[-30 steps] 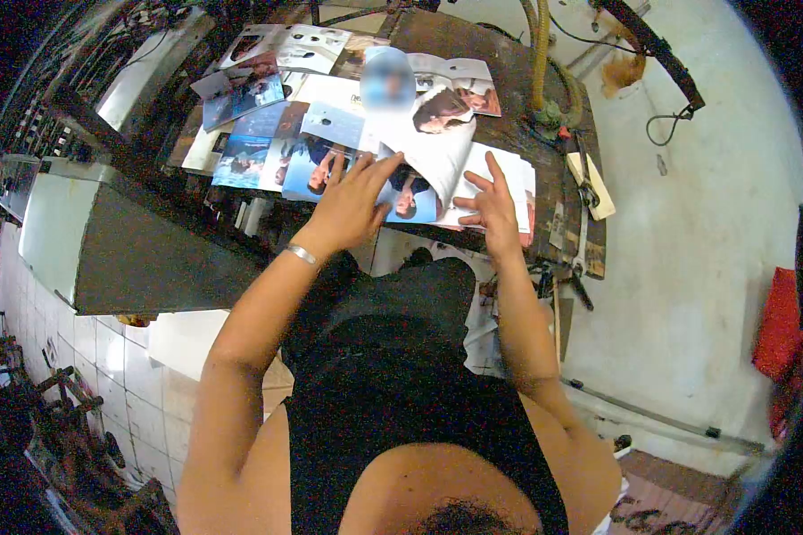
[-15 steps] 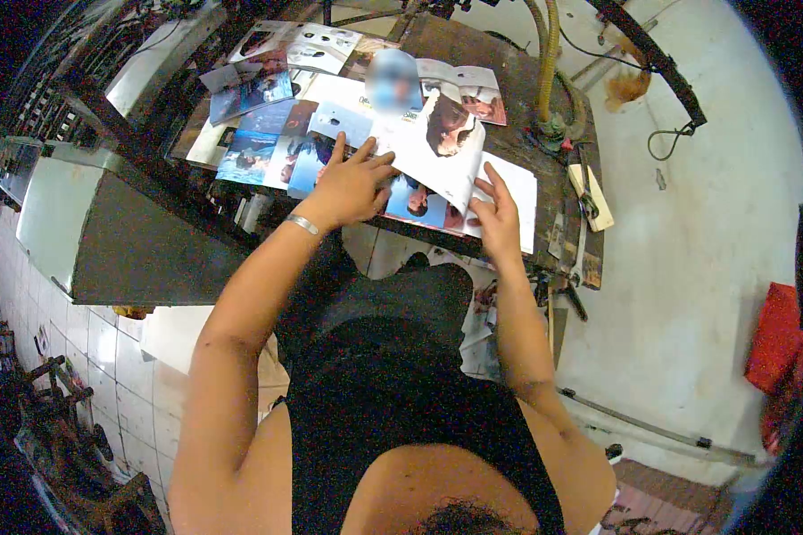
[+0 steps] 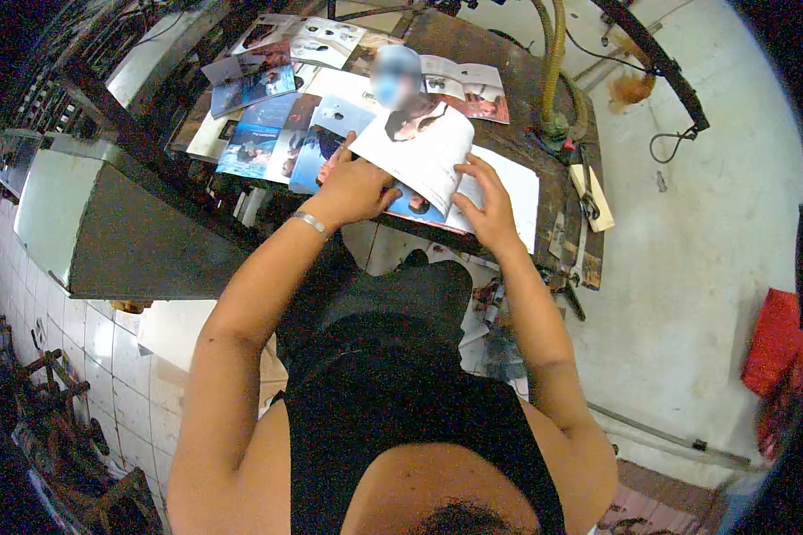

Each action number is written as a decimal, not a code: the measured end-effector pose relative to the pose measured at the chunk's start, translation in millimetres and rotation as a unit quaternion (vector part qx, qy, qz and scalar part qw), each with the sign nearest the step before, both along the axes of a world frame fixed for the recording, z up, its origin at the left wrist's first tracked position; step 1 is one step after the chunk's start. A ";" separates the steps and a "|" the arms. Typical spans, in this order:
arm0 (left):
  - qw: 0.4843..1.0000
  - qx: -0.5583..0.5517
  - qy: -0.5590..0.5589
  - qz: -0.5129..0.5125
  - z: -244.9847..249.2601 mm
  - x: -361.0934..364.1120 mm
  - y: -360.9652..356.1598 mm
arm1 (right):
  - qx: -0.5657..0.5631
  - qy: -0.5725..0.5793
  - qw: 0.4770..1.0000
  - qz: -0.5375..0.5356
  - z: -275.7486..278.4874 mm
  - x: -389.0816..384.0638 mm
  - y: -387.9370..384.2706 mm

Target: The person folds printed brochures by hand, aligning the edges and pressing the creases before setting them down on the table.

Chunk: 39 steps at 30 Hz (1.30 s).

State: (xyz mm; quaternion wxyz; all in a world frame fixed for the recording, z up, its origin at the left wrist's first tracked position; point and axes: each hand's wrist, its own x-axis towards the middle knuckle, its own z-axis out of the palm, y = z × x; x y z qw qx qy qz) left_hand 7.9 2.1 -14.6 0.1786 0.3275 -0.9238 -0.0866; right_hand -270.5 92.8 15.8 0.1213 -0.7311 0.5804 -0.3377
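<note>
Printed sheets with photos lie spread over the dark wooden table [image 3: 459, 40]. A curled white page [image 3: 428, 156] with a printed picture rises between my hands. My left hand [image 3: 355, 189], with a metal bracelet at the wrist, rests on the blue photo pages [image 3: 308, 160], its fingers partly under the curled page's left edge. My right hand [image 3: 488, 203] has thumb and fingers around the right edge of the curled page, above a white sheet [image 3: 519, 192]. The thumb and fingertips stay a little apart.
An open booklet [image 3: 486, 89] and a blue booklet [image 3: 252, 80] lie farther back. A wrench [image 3: 582, 241], a pale block [image 3: 598, 201] and a yellowish hose [image 3: 551, 71] are at the table's right. A grey metal box [image 3: 143, 236] stands at left. Red cloth [image 3: 774, 343] hangs far right.
The page has curled over farther, its right edge moving left. My right hand has shifted slightly left with it, and my left fingers have bent in under the page.
</note>
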 end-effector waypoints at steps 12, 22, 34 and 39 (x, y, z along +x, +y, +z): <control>0.998 -0.034 0.051 0.009 -14.8 0.9 -0.8 | 0.034 0.033 0.997 0.061 -4.9 -5.0 -2.9; 0.999 0.039 0.029 0.019 -3.9 1.8 4.3 | 0.033 0.098 0.988 0.115 -4.4 -8.7 -6.8; 0.998 0.031 0.045 0.010 -4.5 2.6 5.3 | 0.038 0.152 0.979 0.129 -10.4 -11.4 -8.6; 0.999 0.009 0.050 0.007 -3.2 2.1 3.3 | 0.037 0.220 0.966 0.132 -13.7 -9.8 -13.5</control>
